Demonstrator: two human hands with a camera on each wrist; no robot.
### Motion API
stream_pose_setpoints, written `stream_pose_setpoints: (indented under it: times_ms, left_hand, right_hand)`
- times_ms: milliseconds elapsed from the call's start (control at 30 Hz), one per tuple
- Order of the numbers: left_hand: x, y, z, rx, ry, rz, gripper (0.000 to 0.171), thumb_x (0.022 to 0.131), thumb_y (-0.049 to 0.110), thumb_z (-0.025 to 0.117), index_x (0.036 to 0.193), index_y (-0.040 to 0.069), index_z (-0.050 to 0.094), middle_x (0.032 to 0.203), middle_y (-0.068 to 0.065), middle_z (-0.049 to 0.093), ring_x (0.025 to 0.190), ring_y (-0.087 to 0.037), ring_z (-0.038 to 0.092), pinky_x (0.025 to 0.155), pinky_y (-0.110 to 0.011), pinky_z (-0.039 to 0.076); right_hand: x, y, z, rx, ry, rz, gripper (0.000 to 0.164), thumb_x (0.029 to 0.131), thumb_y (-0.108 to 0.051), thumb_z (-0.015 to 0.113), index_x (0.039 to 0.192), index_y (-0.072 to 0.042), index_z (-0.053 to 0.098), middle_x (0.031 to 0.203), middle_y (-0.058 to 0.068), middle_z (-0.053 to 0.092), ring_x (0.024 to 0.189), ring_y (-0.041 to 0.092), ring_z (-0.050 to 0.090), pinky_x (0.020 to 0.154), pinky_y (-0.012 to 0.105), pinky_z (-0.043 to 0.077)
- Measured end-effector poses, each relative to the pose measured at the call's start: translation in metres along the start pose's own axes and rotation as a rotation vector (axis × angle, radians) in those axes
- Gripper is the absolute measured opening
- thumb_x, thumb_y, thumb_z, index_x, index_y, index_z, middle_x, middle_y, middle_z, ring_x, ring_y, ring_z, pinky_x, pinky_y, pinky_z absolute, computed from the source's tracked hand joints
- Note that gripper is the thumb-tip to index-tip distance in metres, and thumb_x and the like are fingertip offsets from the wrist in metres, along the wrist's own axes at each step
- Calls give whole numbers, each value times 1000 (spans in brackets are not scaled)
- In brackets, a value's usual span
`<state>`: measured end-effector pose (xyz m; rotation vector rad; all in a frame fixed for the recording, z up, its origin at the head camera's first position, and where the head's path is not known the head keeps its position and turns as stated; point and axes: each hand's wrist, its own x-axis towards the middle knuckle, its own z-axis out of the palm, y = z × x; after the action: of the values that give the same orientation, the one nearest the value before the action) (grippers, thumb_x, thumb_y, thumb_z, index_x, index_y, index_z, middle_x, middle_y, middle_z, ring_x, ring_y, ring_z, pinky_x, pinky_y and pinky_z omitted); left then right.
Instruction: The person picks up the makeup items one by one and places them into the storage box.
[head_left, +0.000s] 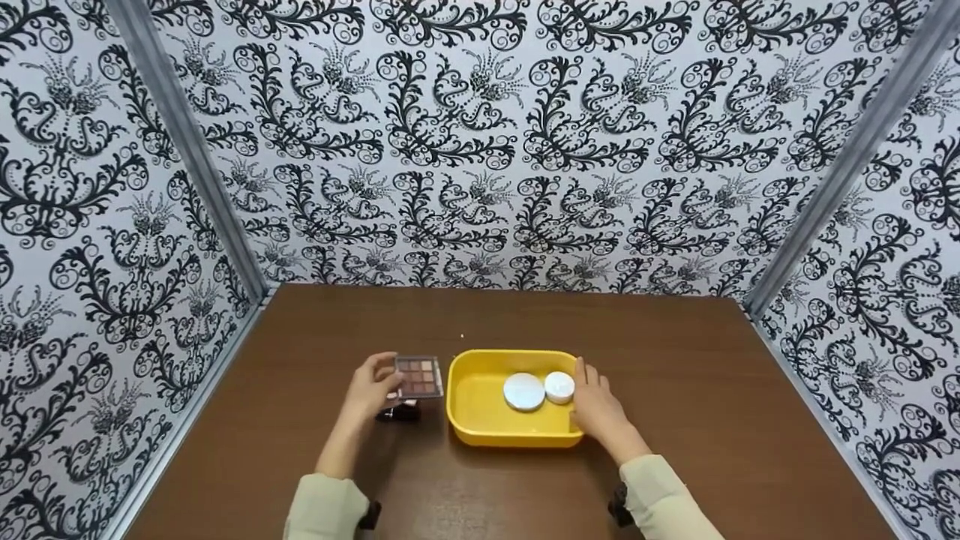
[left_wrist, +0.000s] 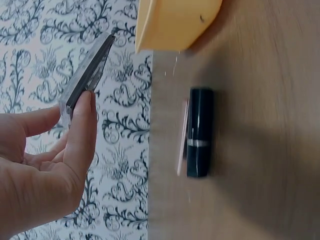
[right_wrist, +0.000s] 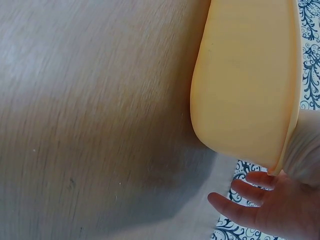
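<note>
My left hand (head_left: 369, 386) pinches an eyeshadow palette (head_left: 418, 377) between thumb and fingers, just left of a yellow basin (head_left: 514, 436). Several brown and pink pans show through its clear lid. Below it on the table lies a black lipstick tube (left_wrist: 201, 132) with a silver band, and a thin pinkish flat piece (left_wrist: 183, 137) is right beside it. At the basin's right rim rests my right hand (head_left: 598, 409), its fingers (right_wrist: 235, 210) extended outside the wall. Inside the basin are a flat white round compact (head_left: 524, 392) and a small white jar (head_left: 559, 387).
The brown wooden table (head_left: 675, 360) reaches back to a wall (head_left: 480, 150) with a black scroll pattern. Similar patterned panels stand on both sides, joined by grey metal posts (head_left: 187, 135).
</note>
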<state>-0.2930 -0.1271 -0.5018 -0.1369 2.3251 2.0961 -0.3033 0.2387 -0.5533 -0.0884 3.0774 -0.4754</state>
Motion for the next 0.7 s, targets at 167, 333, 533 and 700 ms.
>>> stream_pose_setpoints:
  times_ms: [167, 333, 533, 700]
  left_hand:
    - [3, 5, 20, 70, -40, 36, 43, 97, -2, 54, 138, -6, 45, 125, -36, 59, 89, -27, 70, 69, -41, 62]
    - [7, 8, 42, 100, -77, 43, 41, 96, -4, 53, 137, -6, 47, 122, -34, 62, 88, -29, 71, 70, -41, 62]
    - [14, 11, 67, 239, -92, 69, 40, 94, -5, 56, 135, -2, 51, 119, -32, 64, 94, -39, 71, 70, -40, 62]
    - [18, 12, 85, 468, -44, 110, 40, 91, -1, 63, 131, 3, 58, 119, -27, 67, 103, -39, 67, 83, -45, 59]
  right_hand:
    - [0, 0, 0, 6, -7, 4, 93, 86, -6, 74, 155, 8, 14, 153, 31, 31, 136, 49, 38, 98, 56, 50]
    - [0, 0, 0, -1, -12, 11, 93, 86, -6, 74, 155, 7, 14, 153, 31, 31, 136, 49, 38, 97, 56, 50]
    - [0, 0, 0, 0, -9, 10, 92, 87, -6, 73, 156, 7, 14, 152, 31, 31, 135, 49, 39, 96, 56, 51]
    - [-2, -2, -2, 10, 35, -17, 90, 82, -3, 74, 153, 9, 20, 148, 32, 35, 130, 50, 42, 97, 56, 50]
